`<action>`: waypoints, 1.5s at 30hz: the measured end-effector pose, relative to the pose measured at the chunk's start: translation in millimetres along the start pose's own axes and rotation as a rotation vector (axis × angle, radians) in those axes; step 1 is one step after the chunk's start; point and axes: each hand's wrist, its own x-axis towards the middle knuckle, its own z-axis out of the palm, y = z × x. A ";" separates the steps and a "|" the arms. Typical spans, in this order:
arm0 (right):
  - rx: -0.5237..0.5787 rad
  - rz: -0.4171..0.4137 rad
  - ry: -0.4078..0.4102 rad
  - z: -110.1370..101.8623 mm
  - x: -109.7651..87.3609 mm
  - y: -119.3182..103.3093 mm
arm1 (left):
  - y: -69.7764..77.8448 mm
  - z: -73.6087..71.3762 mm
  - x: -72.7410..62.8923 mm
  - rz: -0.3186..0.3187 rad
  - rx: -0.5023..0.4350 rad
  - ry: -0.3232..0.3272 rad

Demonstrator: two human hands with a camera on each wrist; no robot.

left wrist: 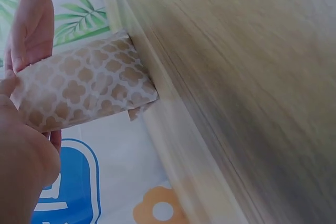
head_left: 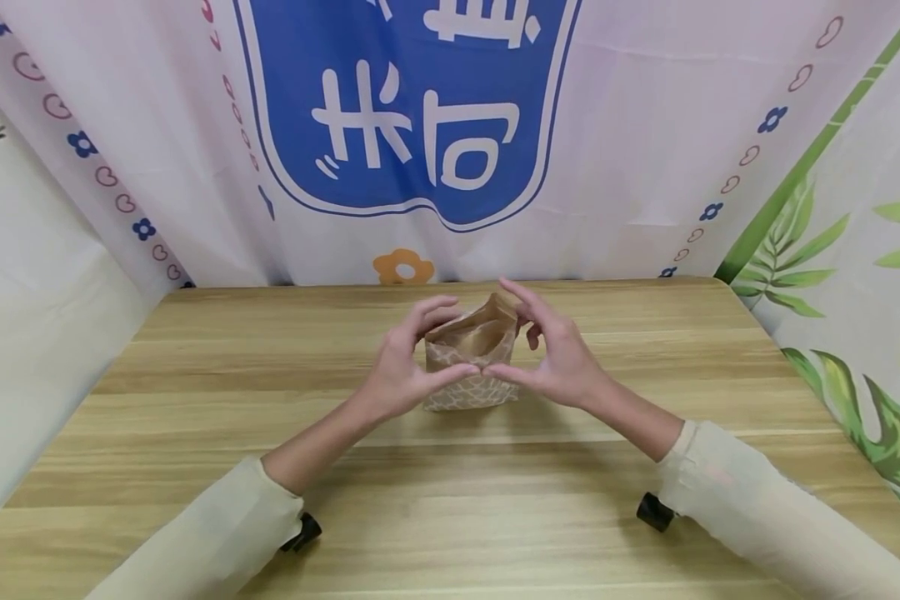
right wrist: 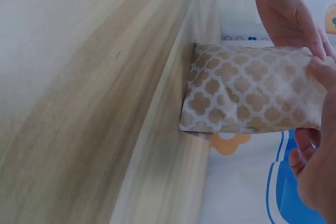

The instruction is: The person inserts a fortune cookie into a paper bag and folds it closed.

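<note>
A brown paper bag [head_left: 468,394] with a white lattice pattern stands upright on the wooden table [head_left: 450,500], its mouth spread wide toward the head camera. My left hand [head_left: 405,362] grips the left side of the rim, thumb along the near edge and fingers at the far side. On the opposite side my right hand [head_left: 562,358] holds the rim in the same way, and the two thumb tips nearly meet at the middle of the near edge. Both wrist views show the patterned side of the bag [left wrist: 79,82] and its base on the tabletop. I see nothing inside the mouth except brown paper.
Behind the table hangs a pale curtain [head_left: 630,167] with a blue printed sign and an orange flower. At the right is a leaf-patterned cloth [head_left: 870,292]. A small black device [head_left: 655,512] shows under the right sleeve, another [head_left: 302,532] under the left sleeve.
</note>
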 end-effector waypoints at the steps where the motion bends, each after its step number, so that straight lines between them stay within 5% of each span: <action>1: 0.007 0.024 0.006 0.4 -0.1 -0.3 | 0.2 0.5 0.3 -0.006 -0.012 0.009; 8: 0.075 0.104 0.035 2.4 0.1 1.3 | 0.8 3.0 1.6 -0.049 -0.071 0.029; 25: 0.130 0.064 0.108 7.4 2.0 2.8 | 0.5 5.5 4.1 -0.076 -0.064 0.055; 35: 0.159 0.084 0.125 8.0 1.5 4.9 | -4.5 -3.8 -0.2 -0.118 -0.153 -0.034; 45: 0.161 0.062 0.137 8.7 1.1 6.8 | -5.9 -3.3 0.2 -0.132 -0.161 0.000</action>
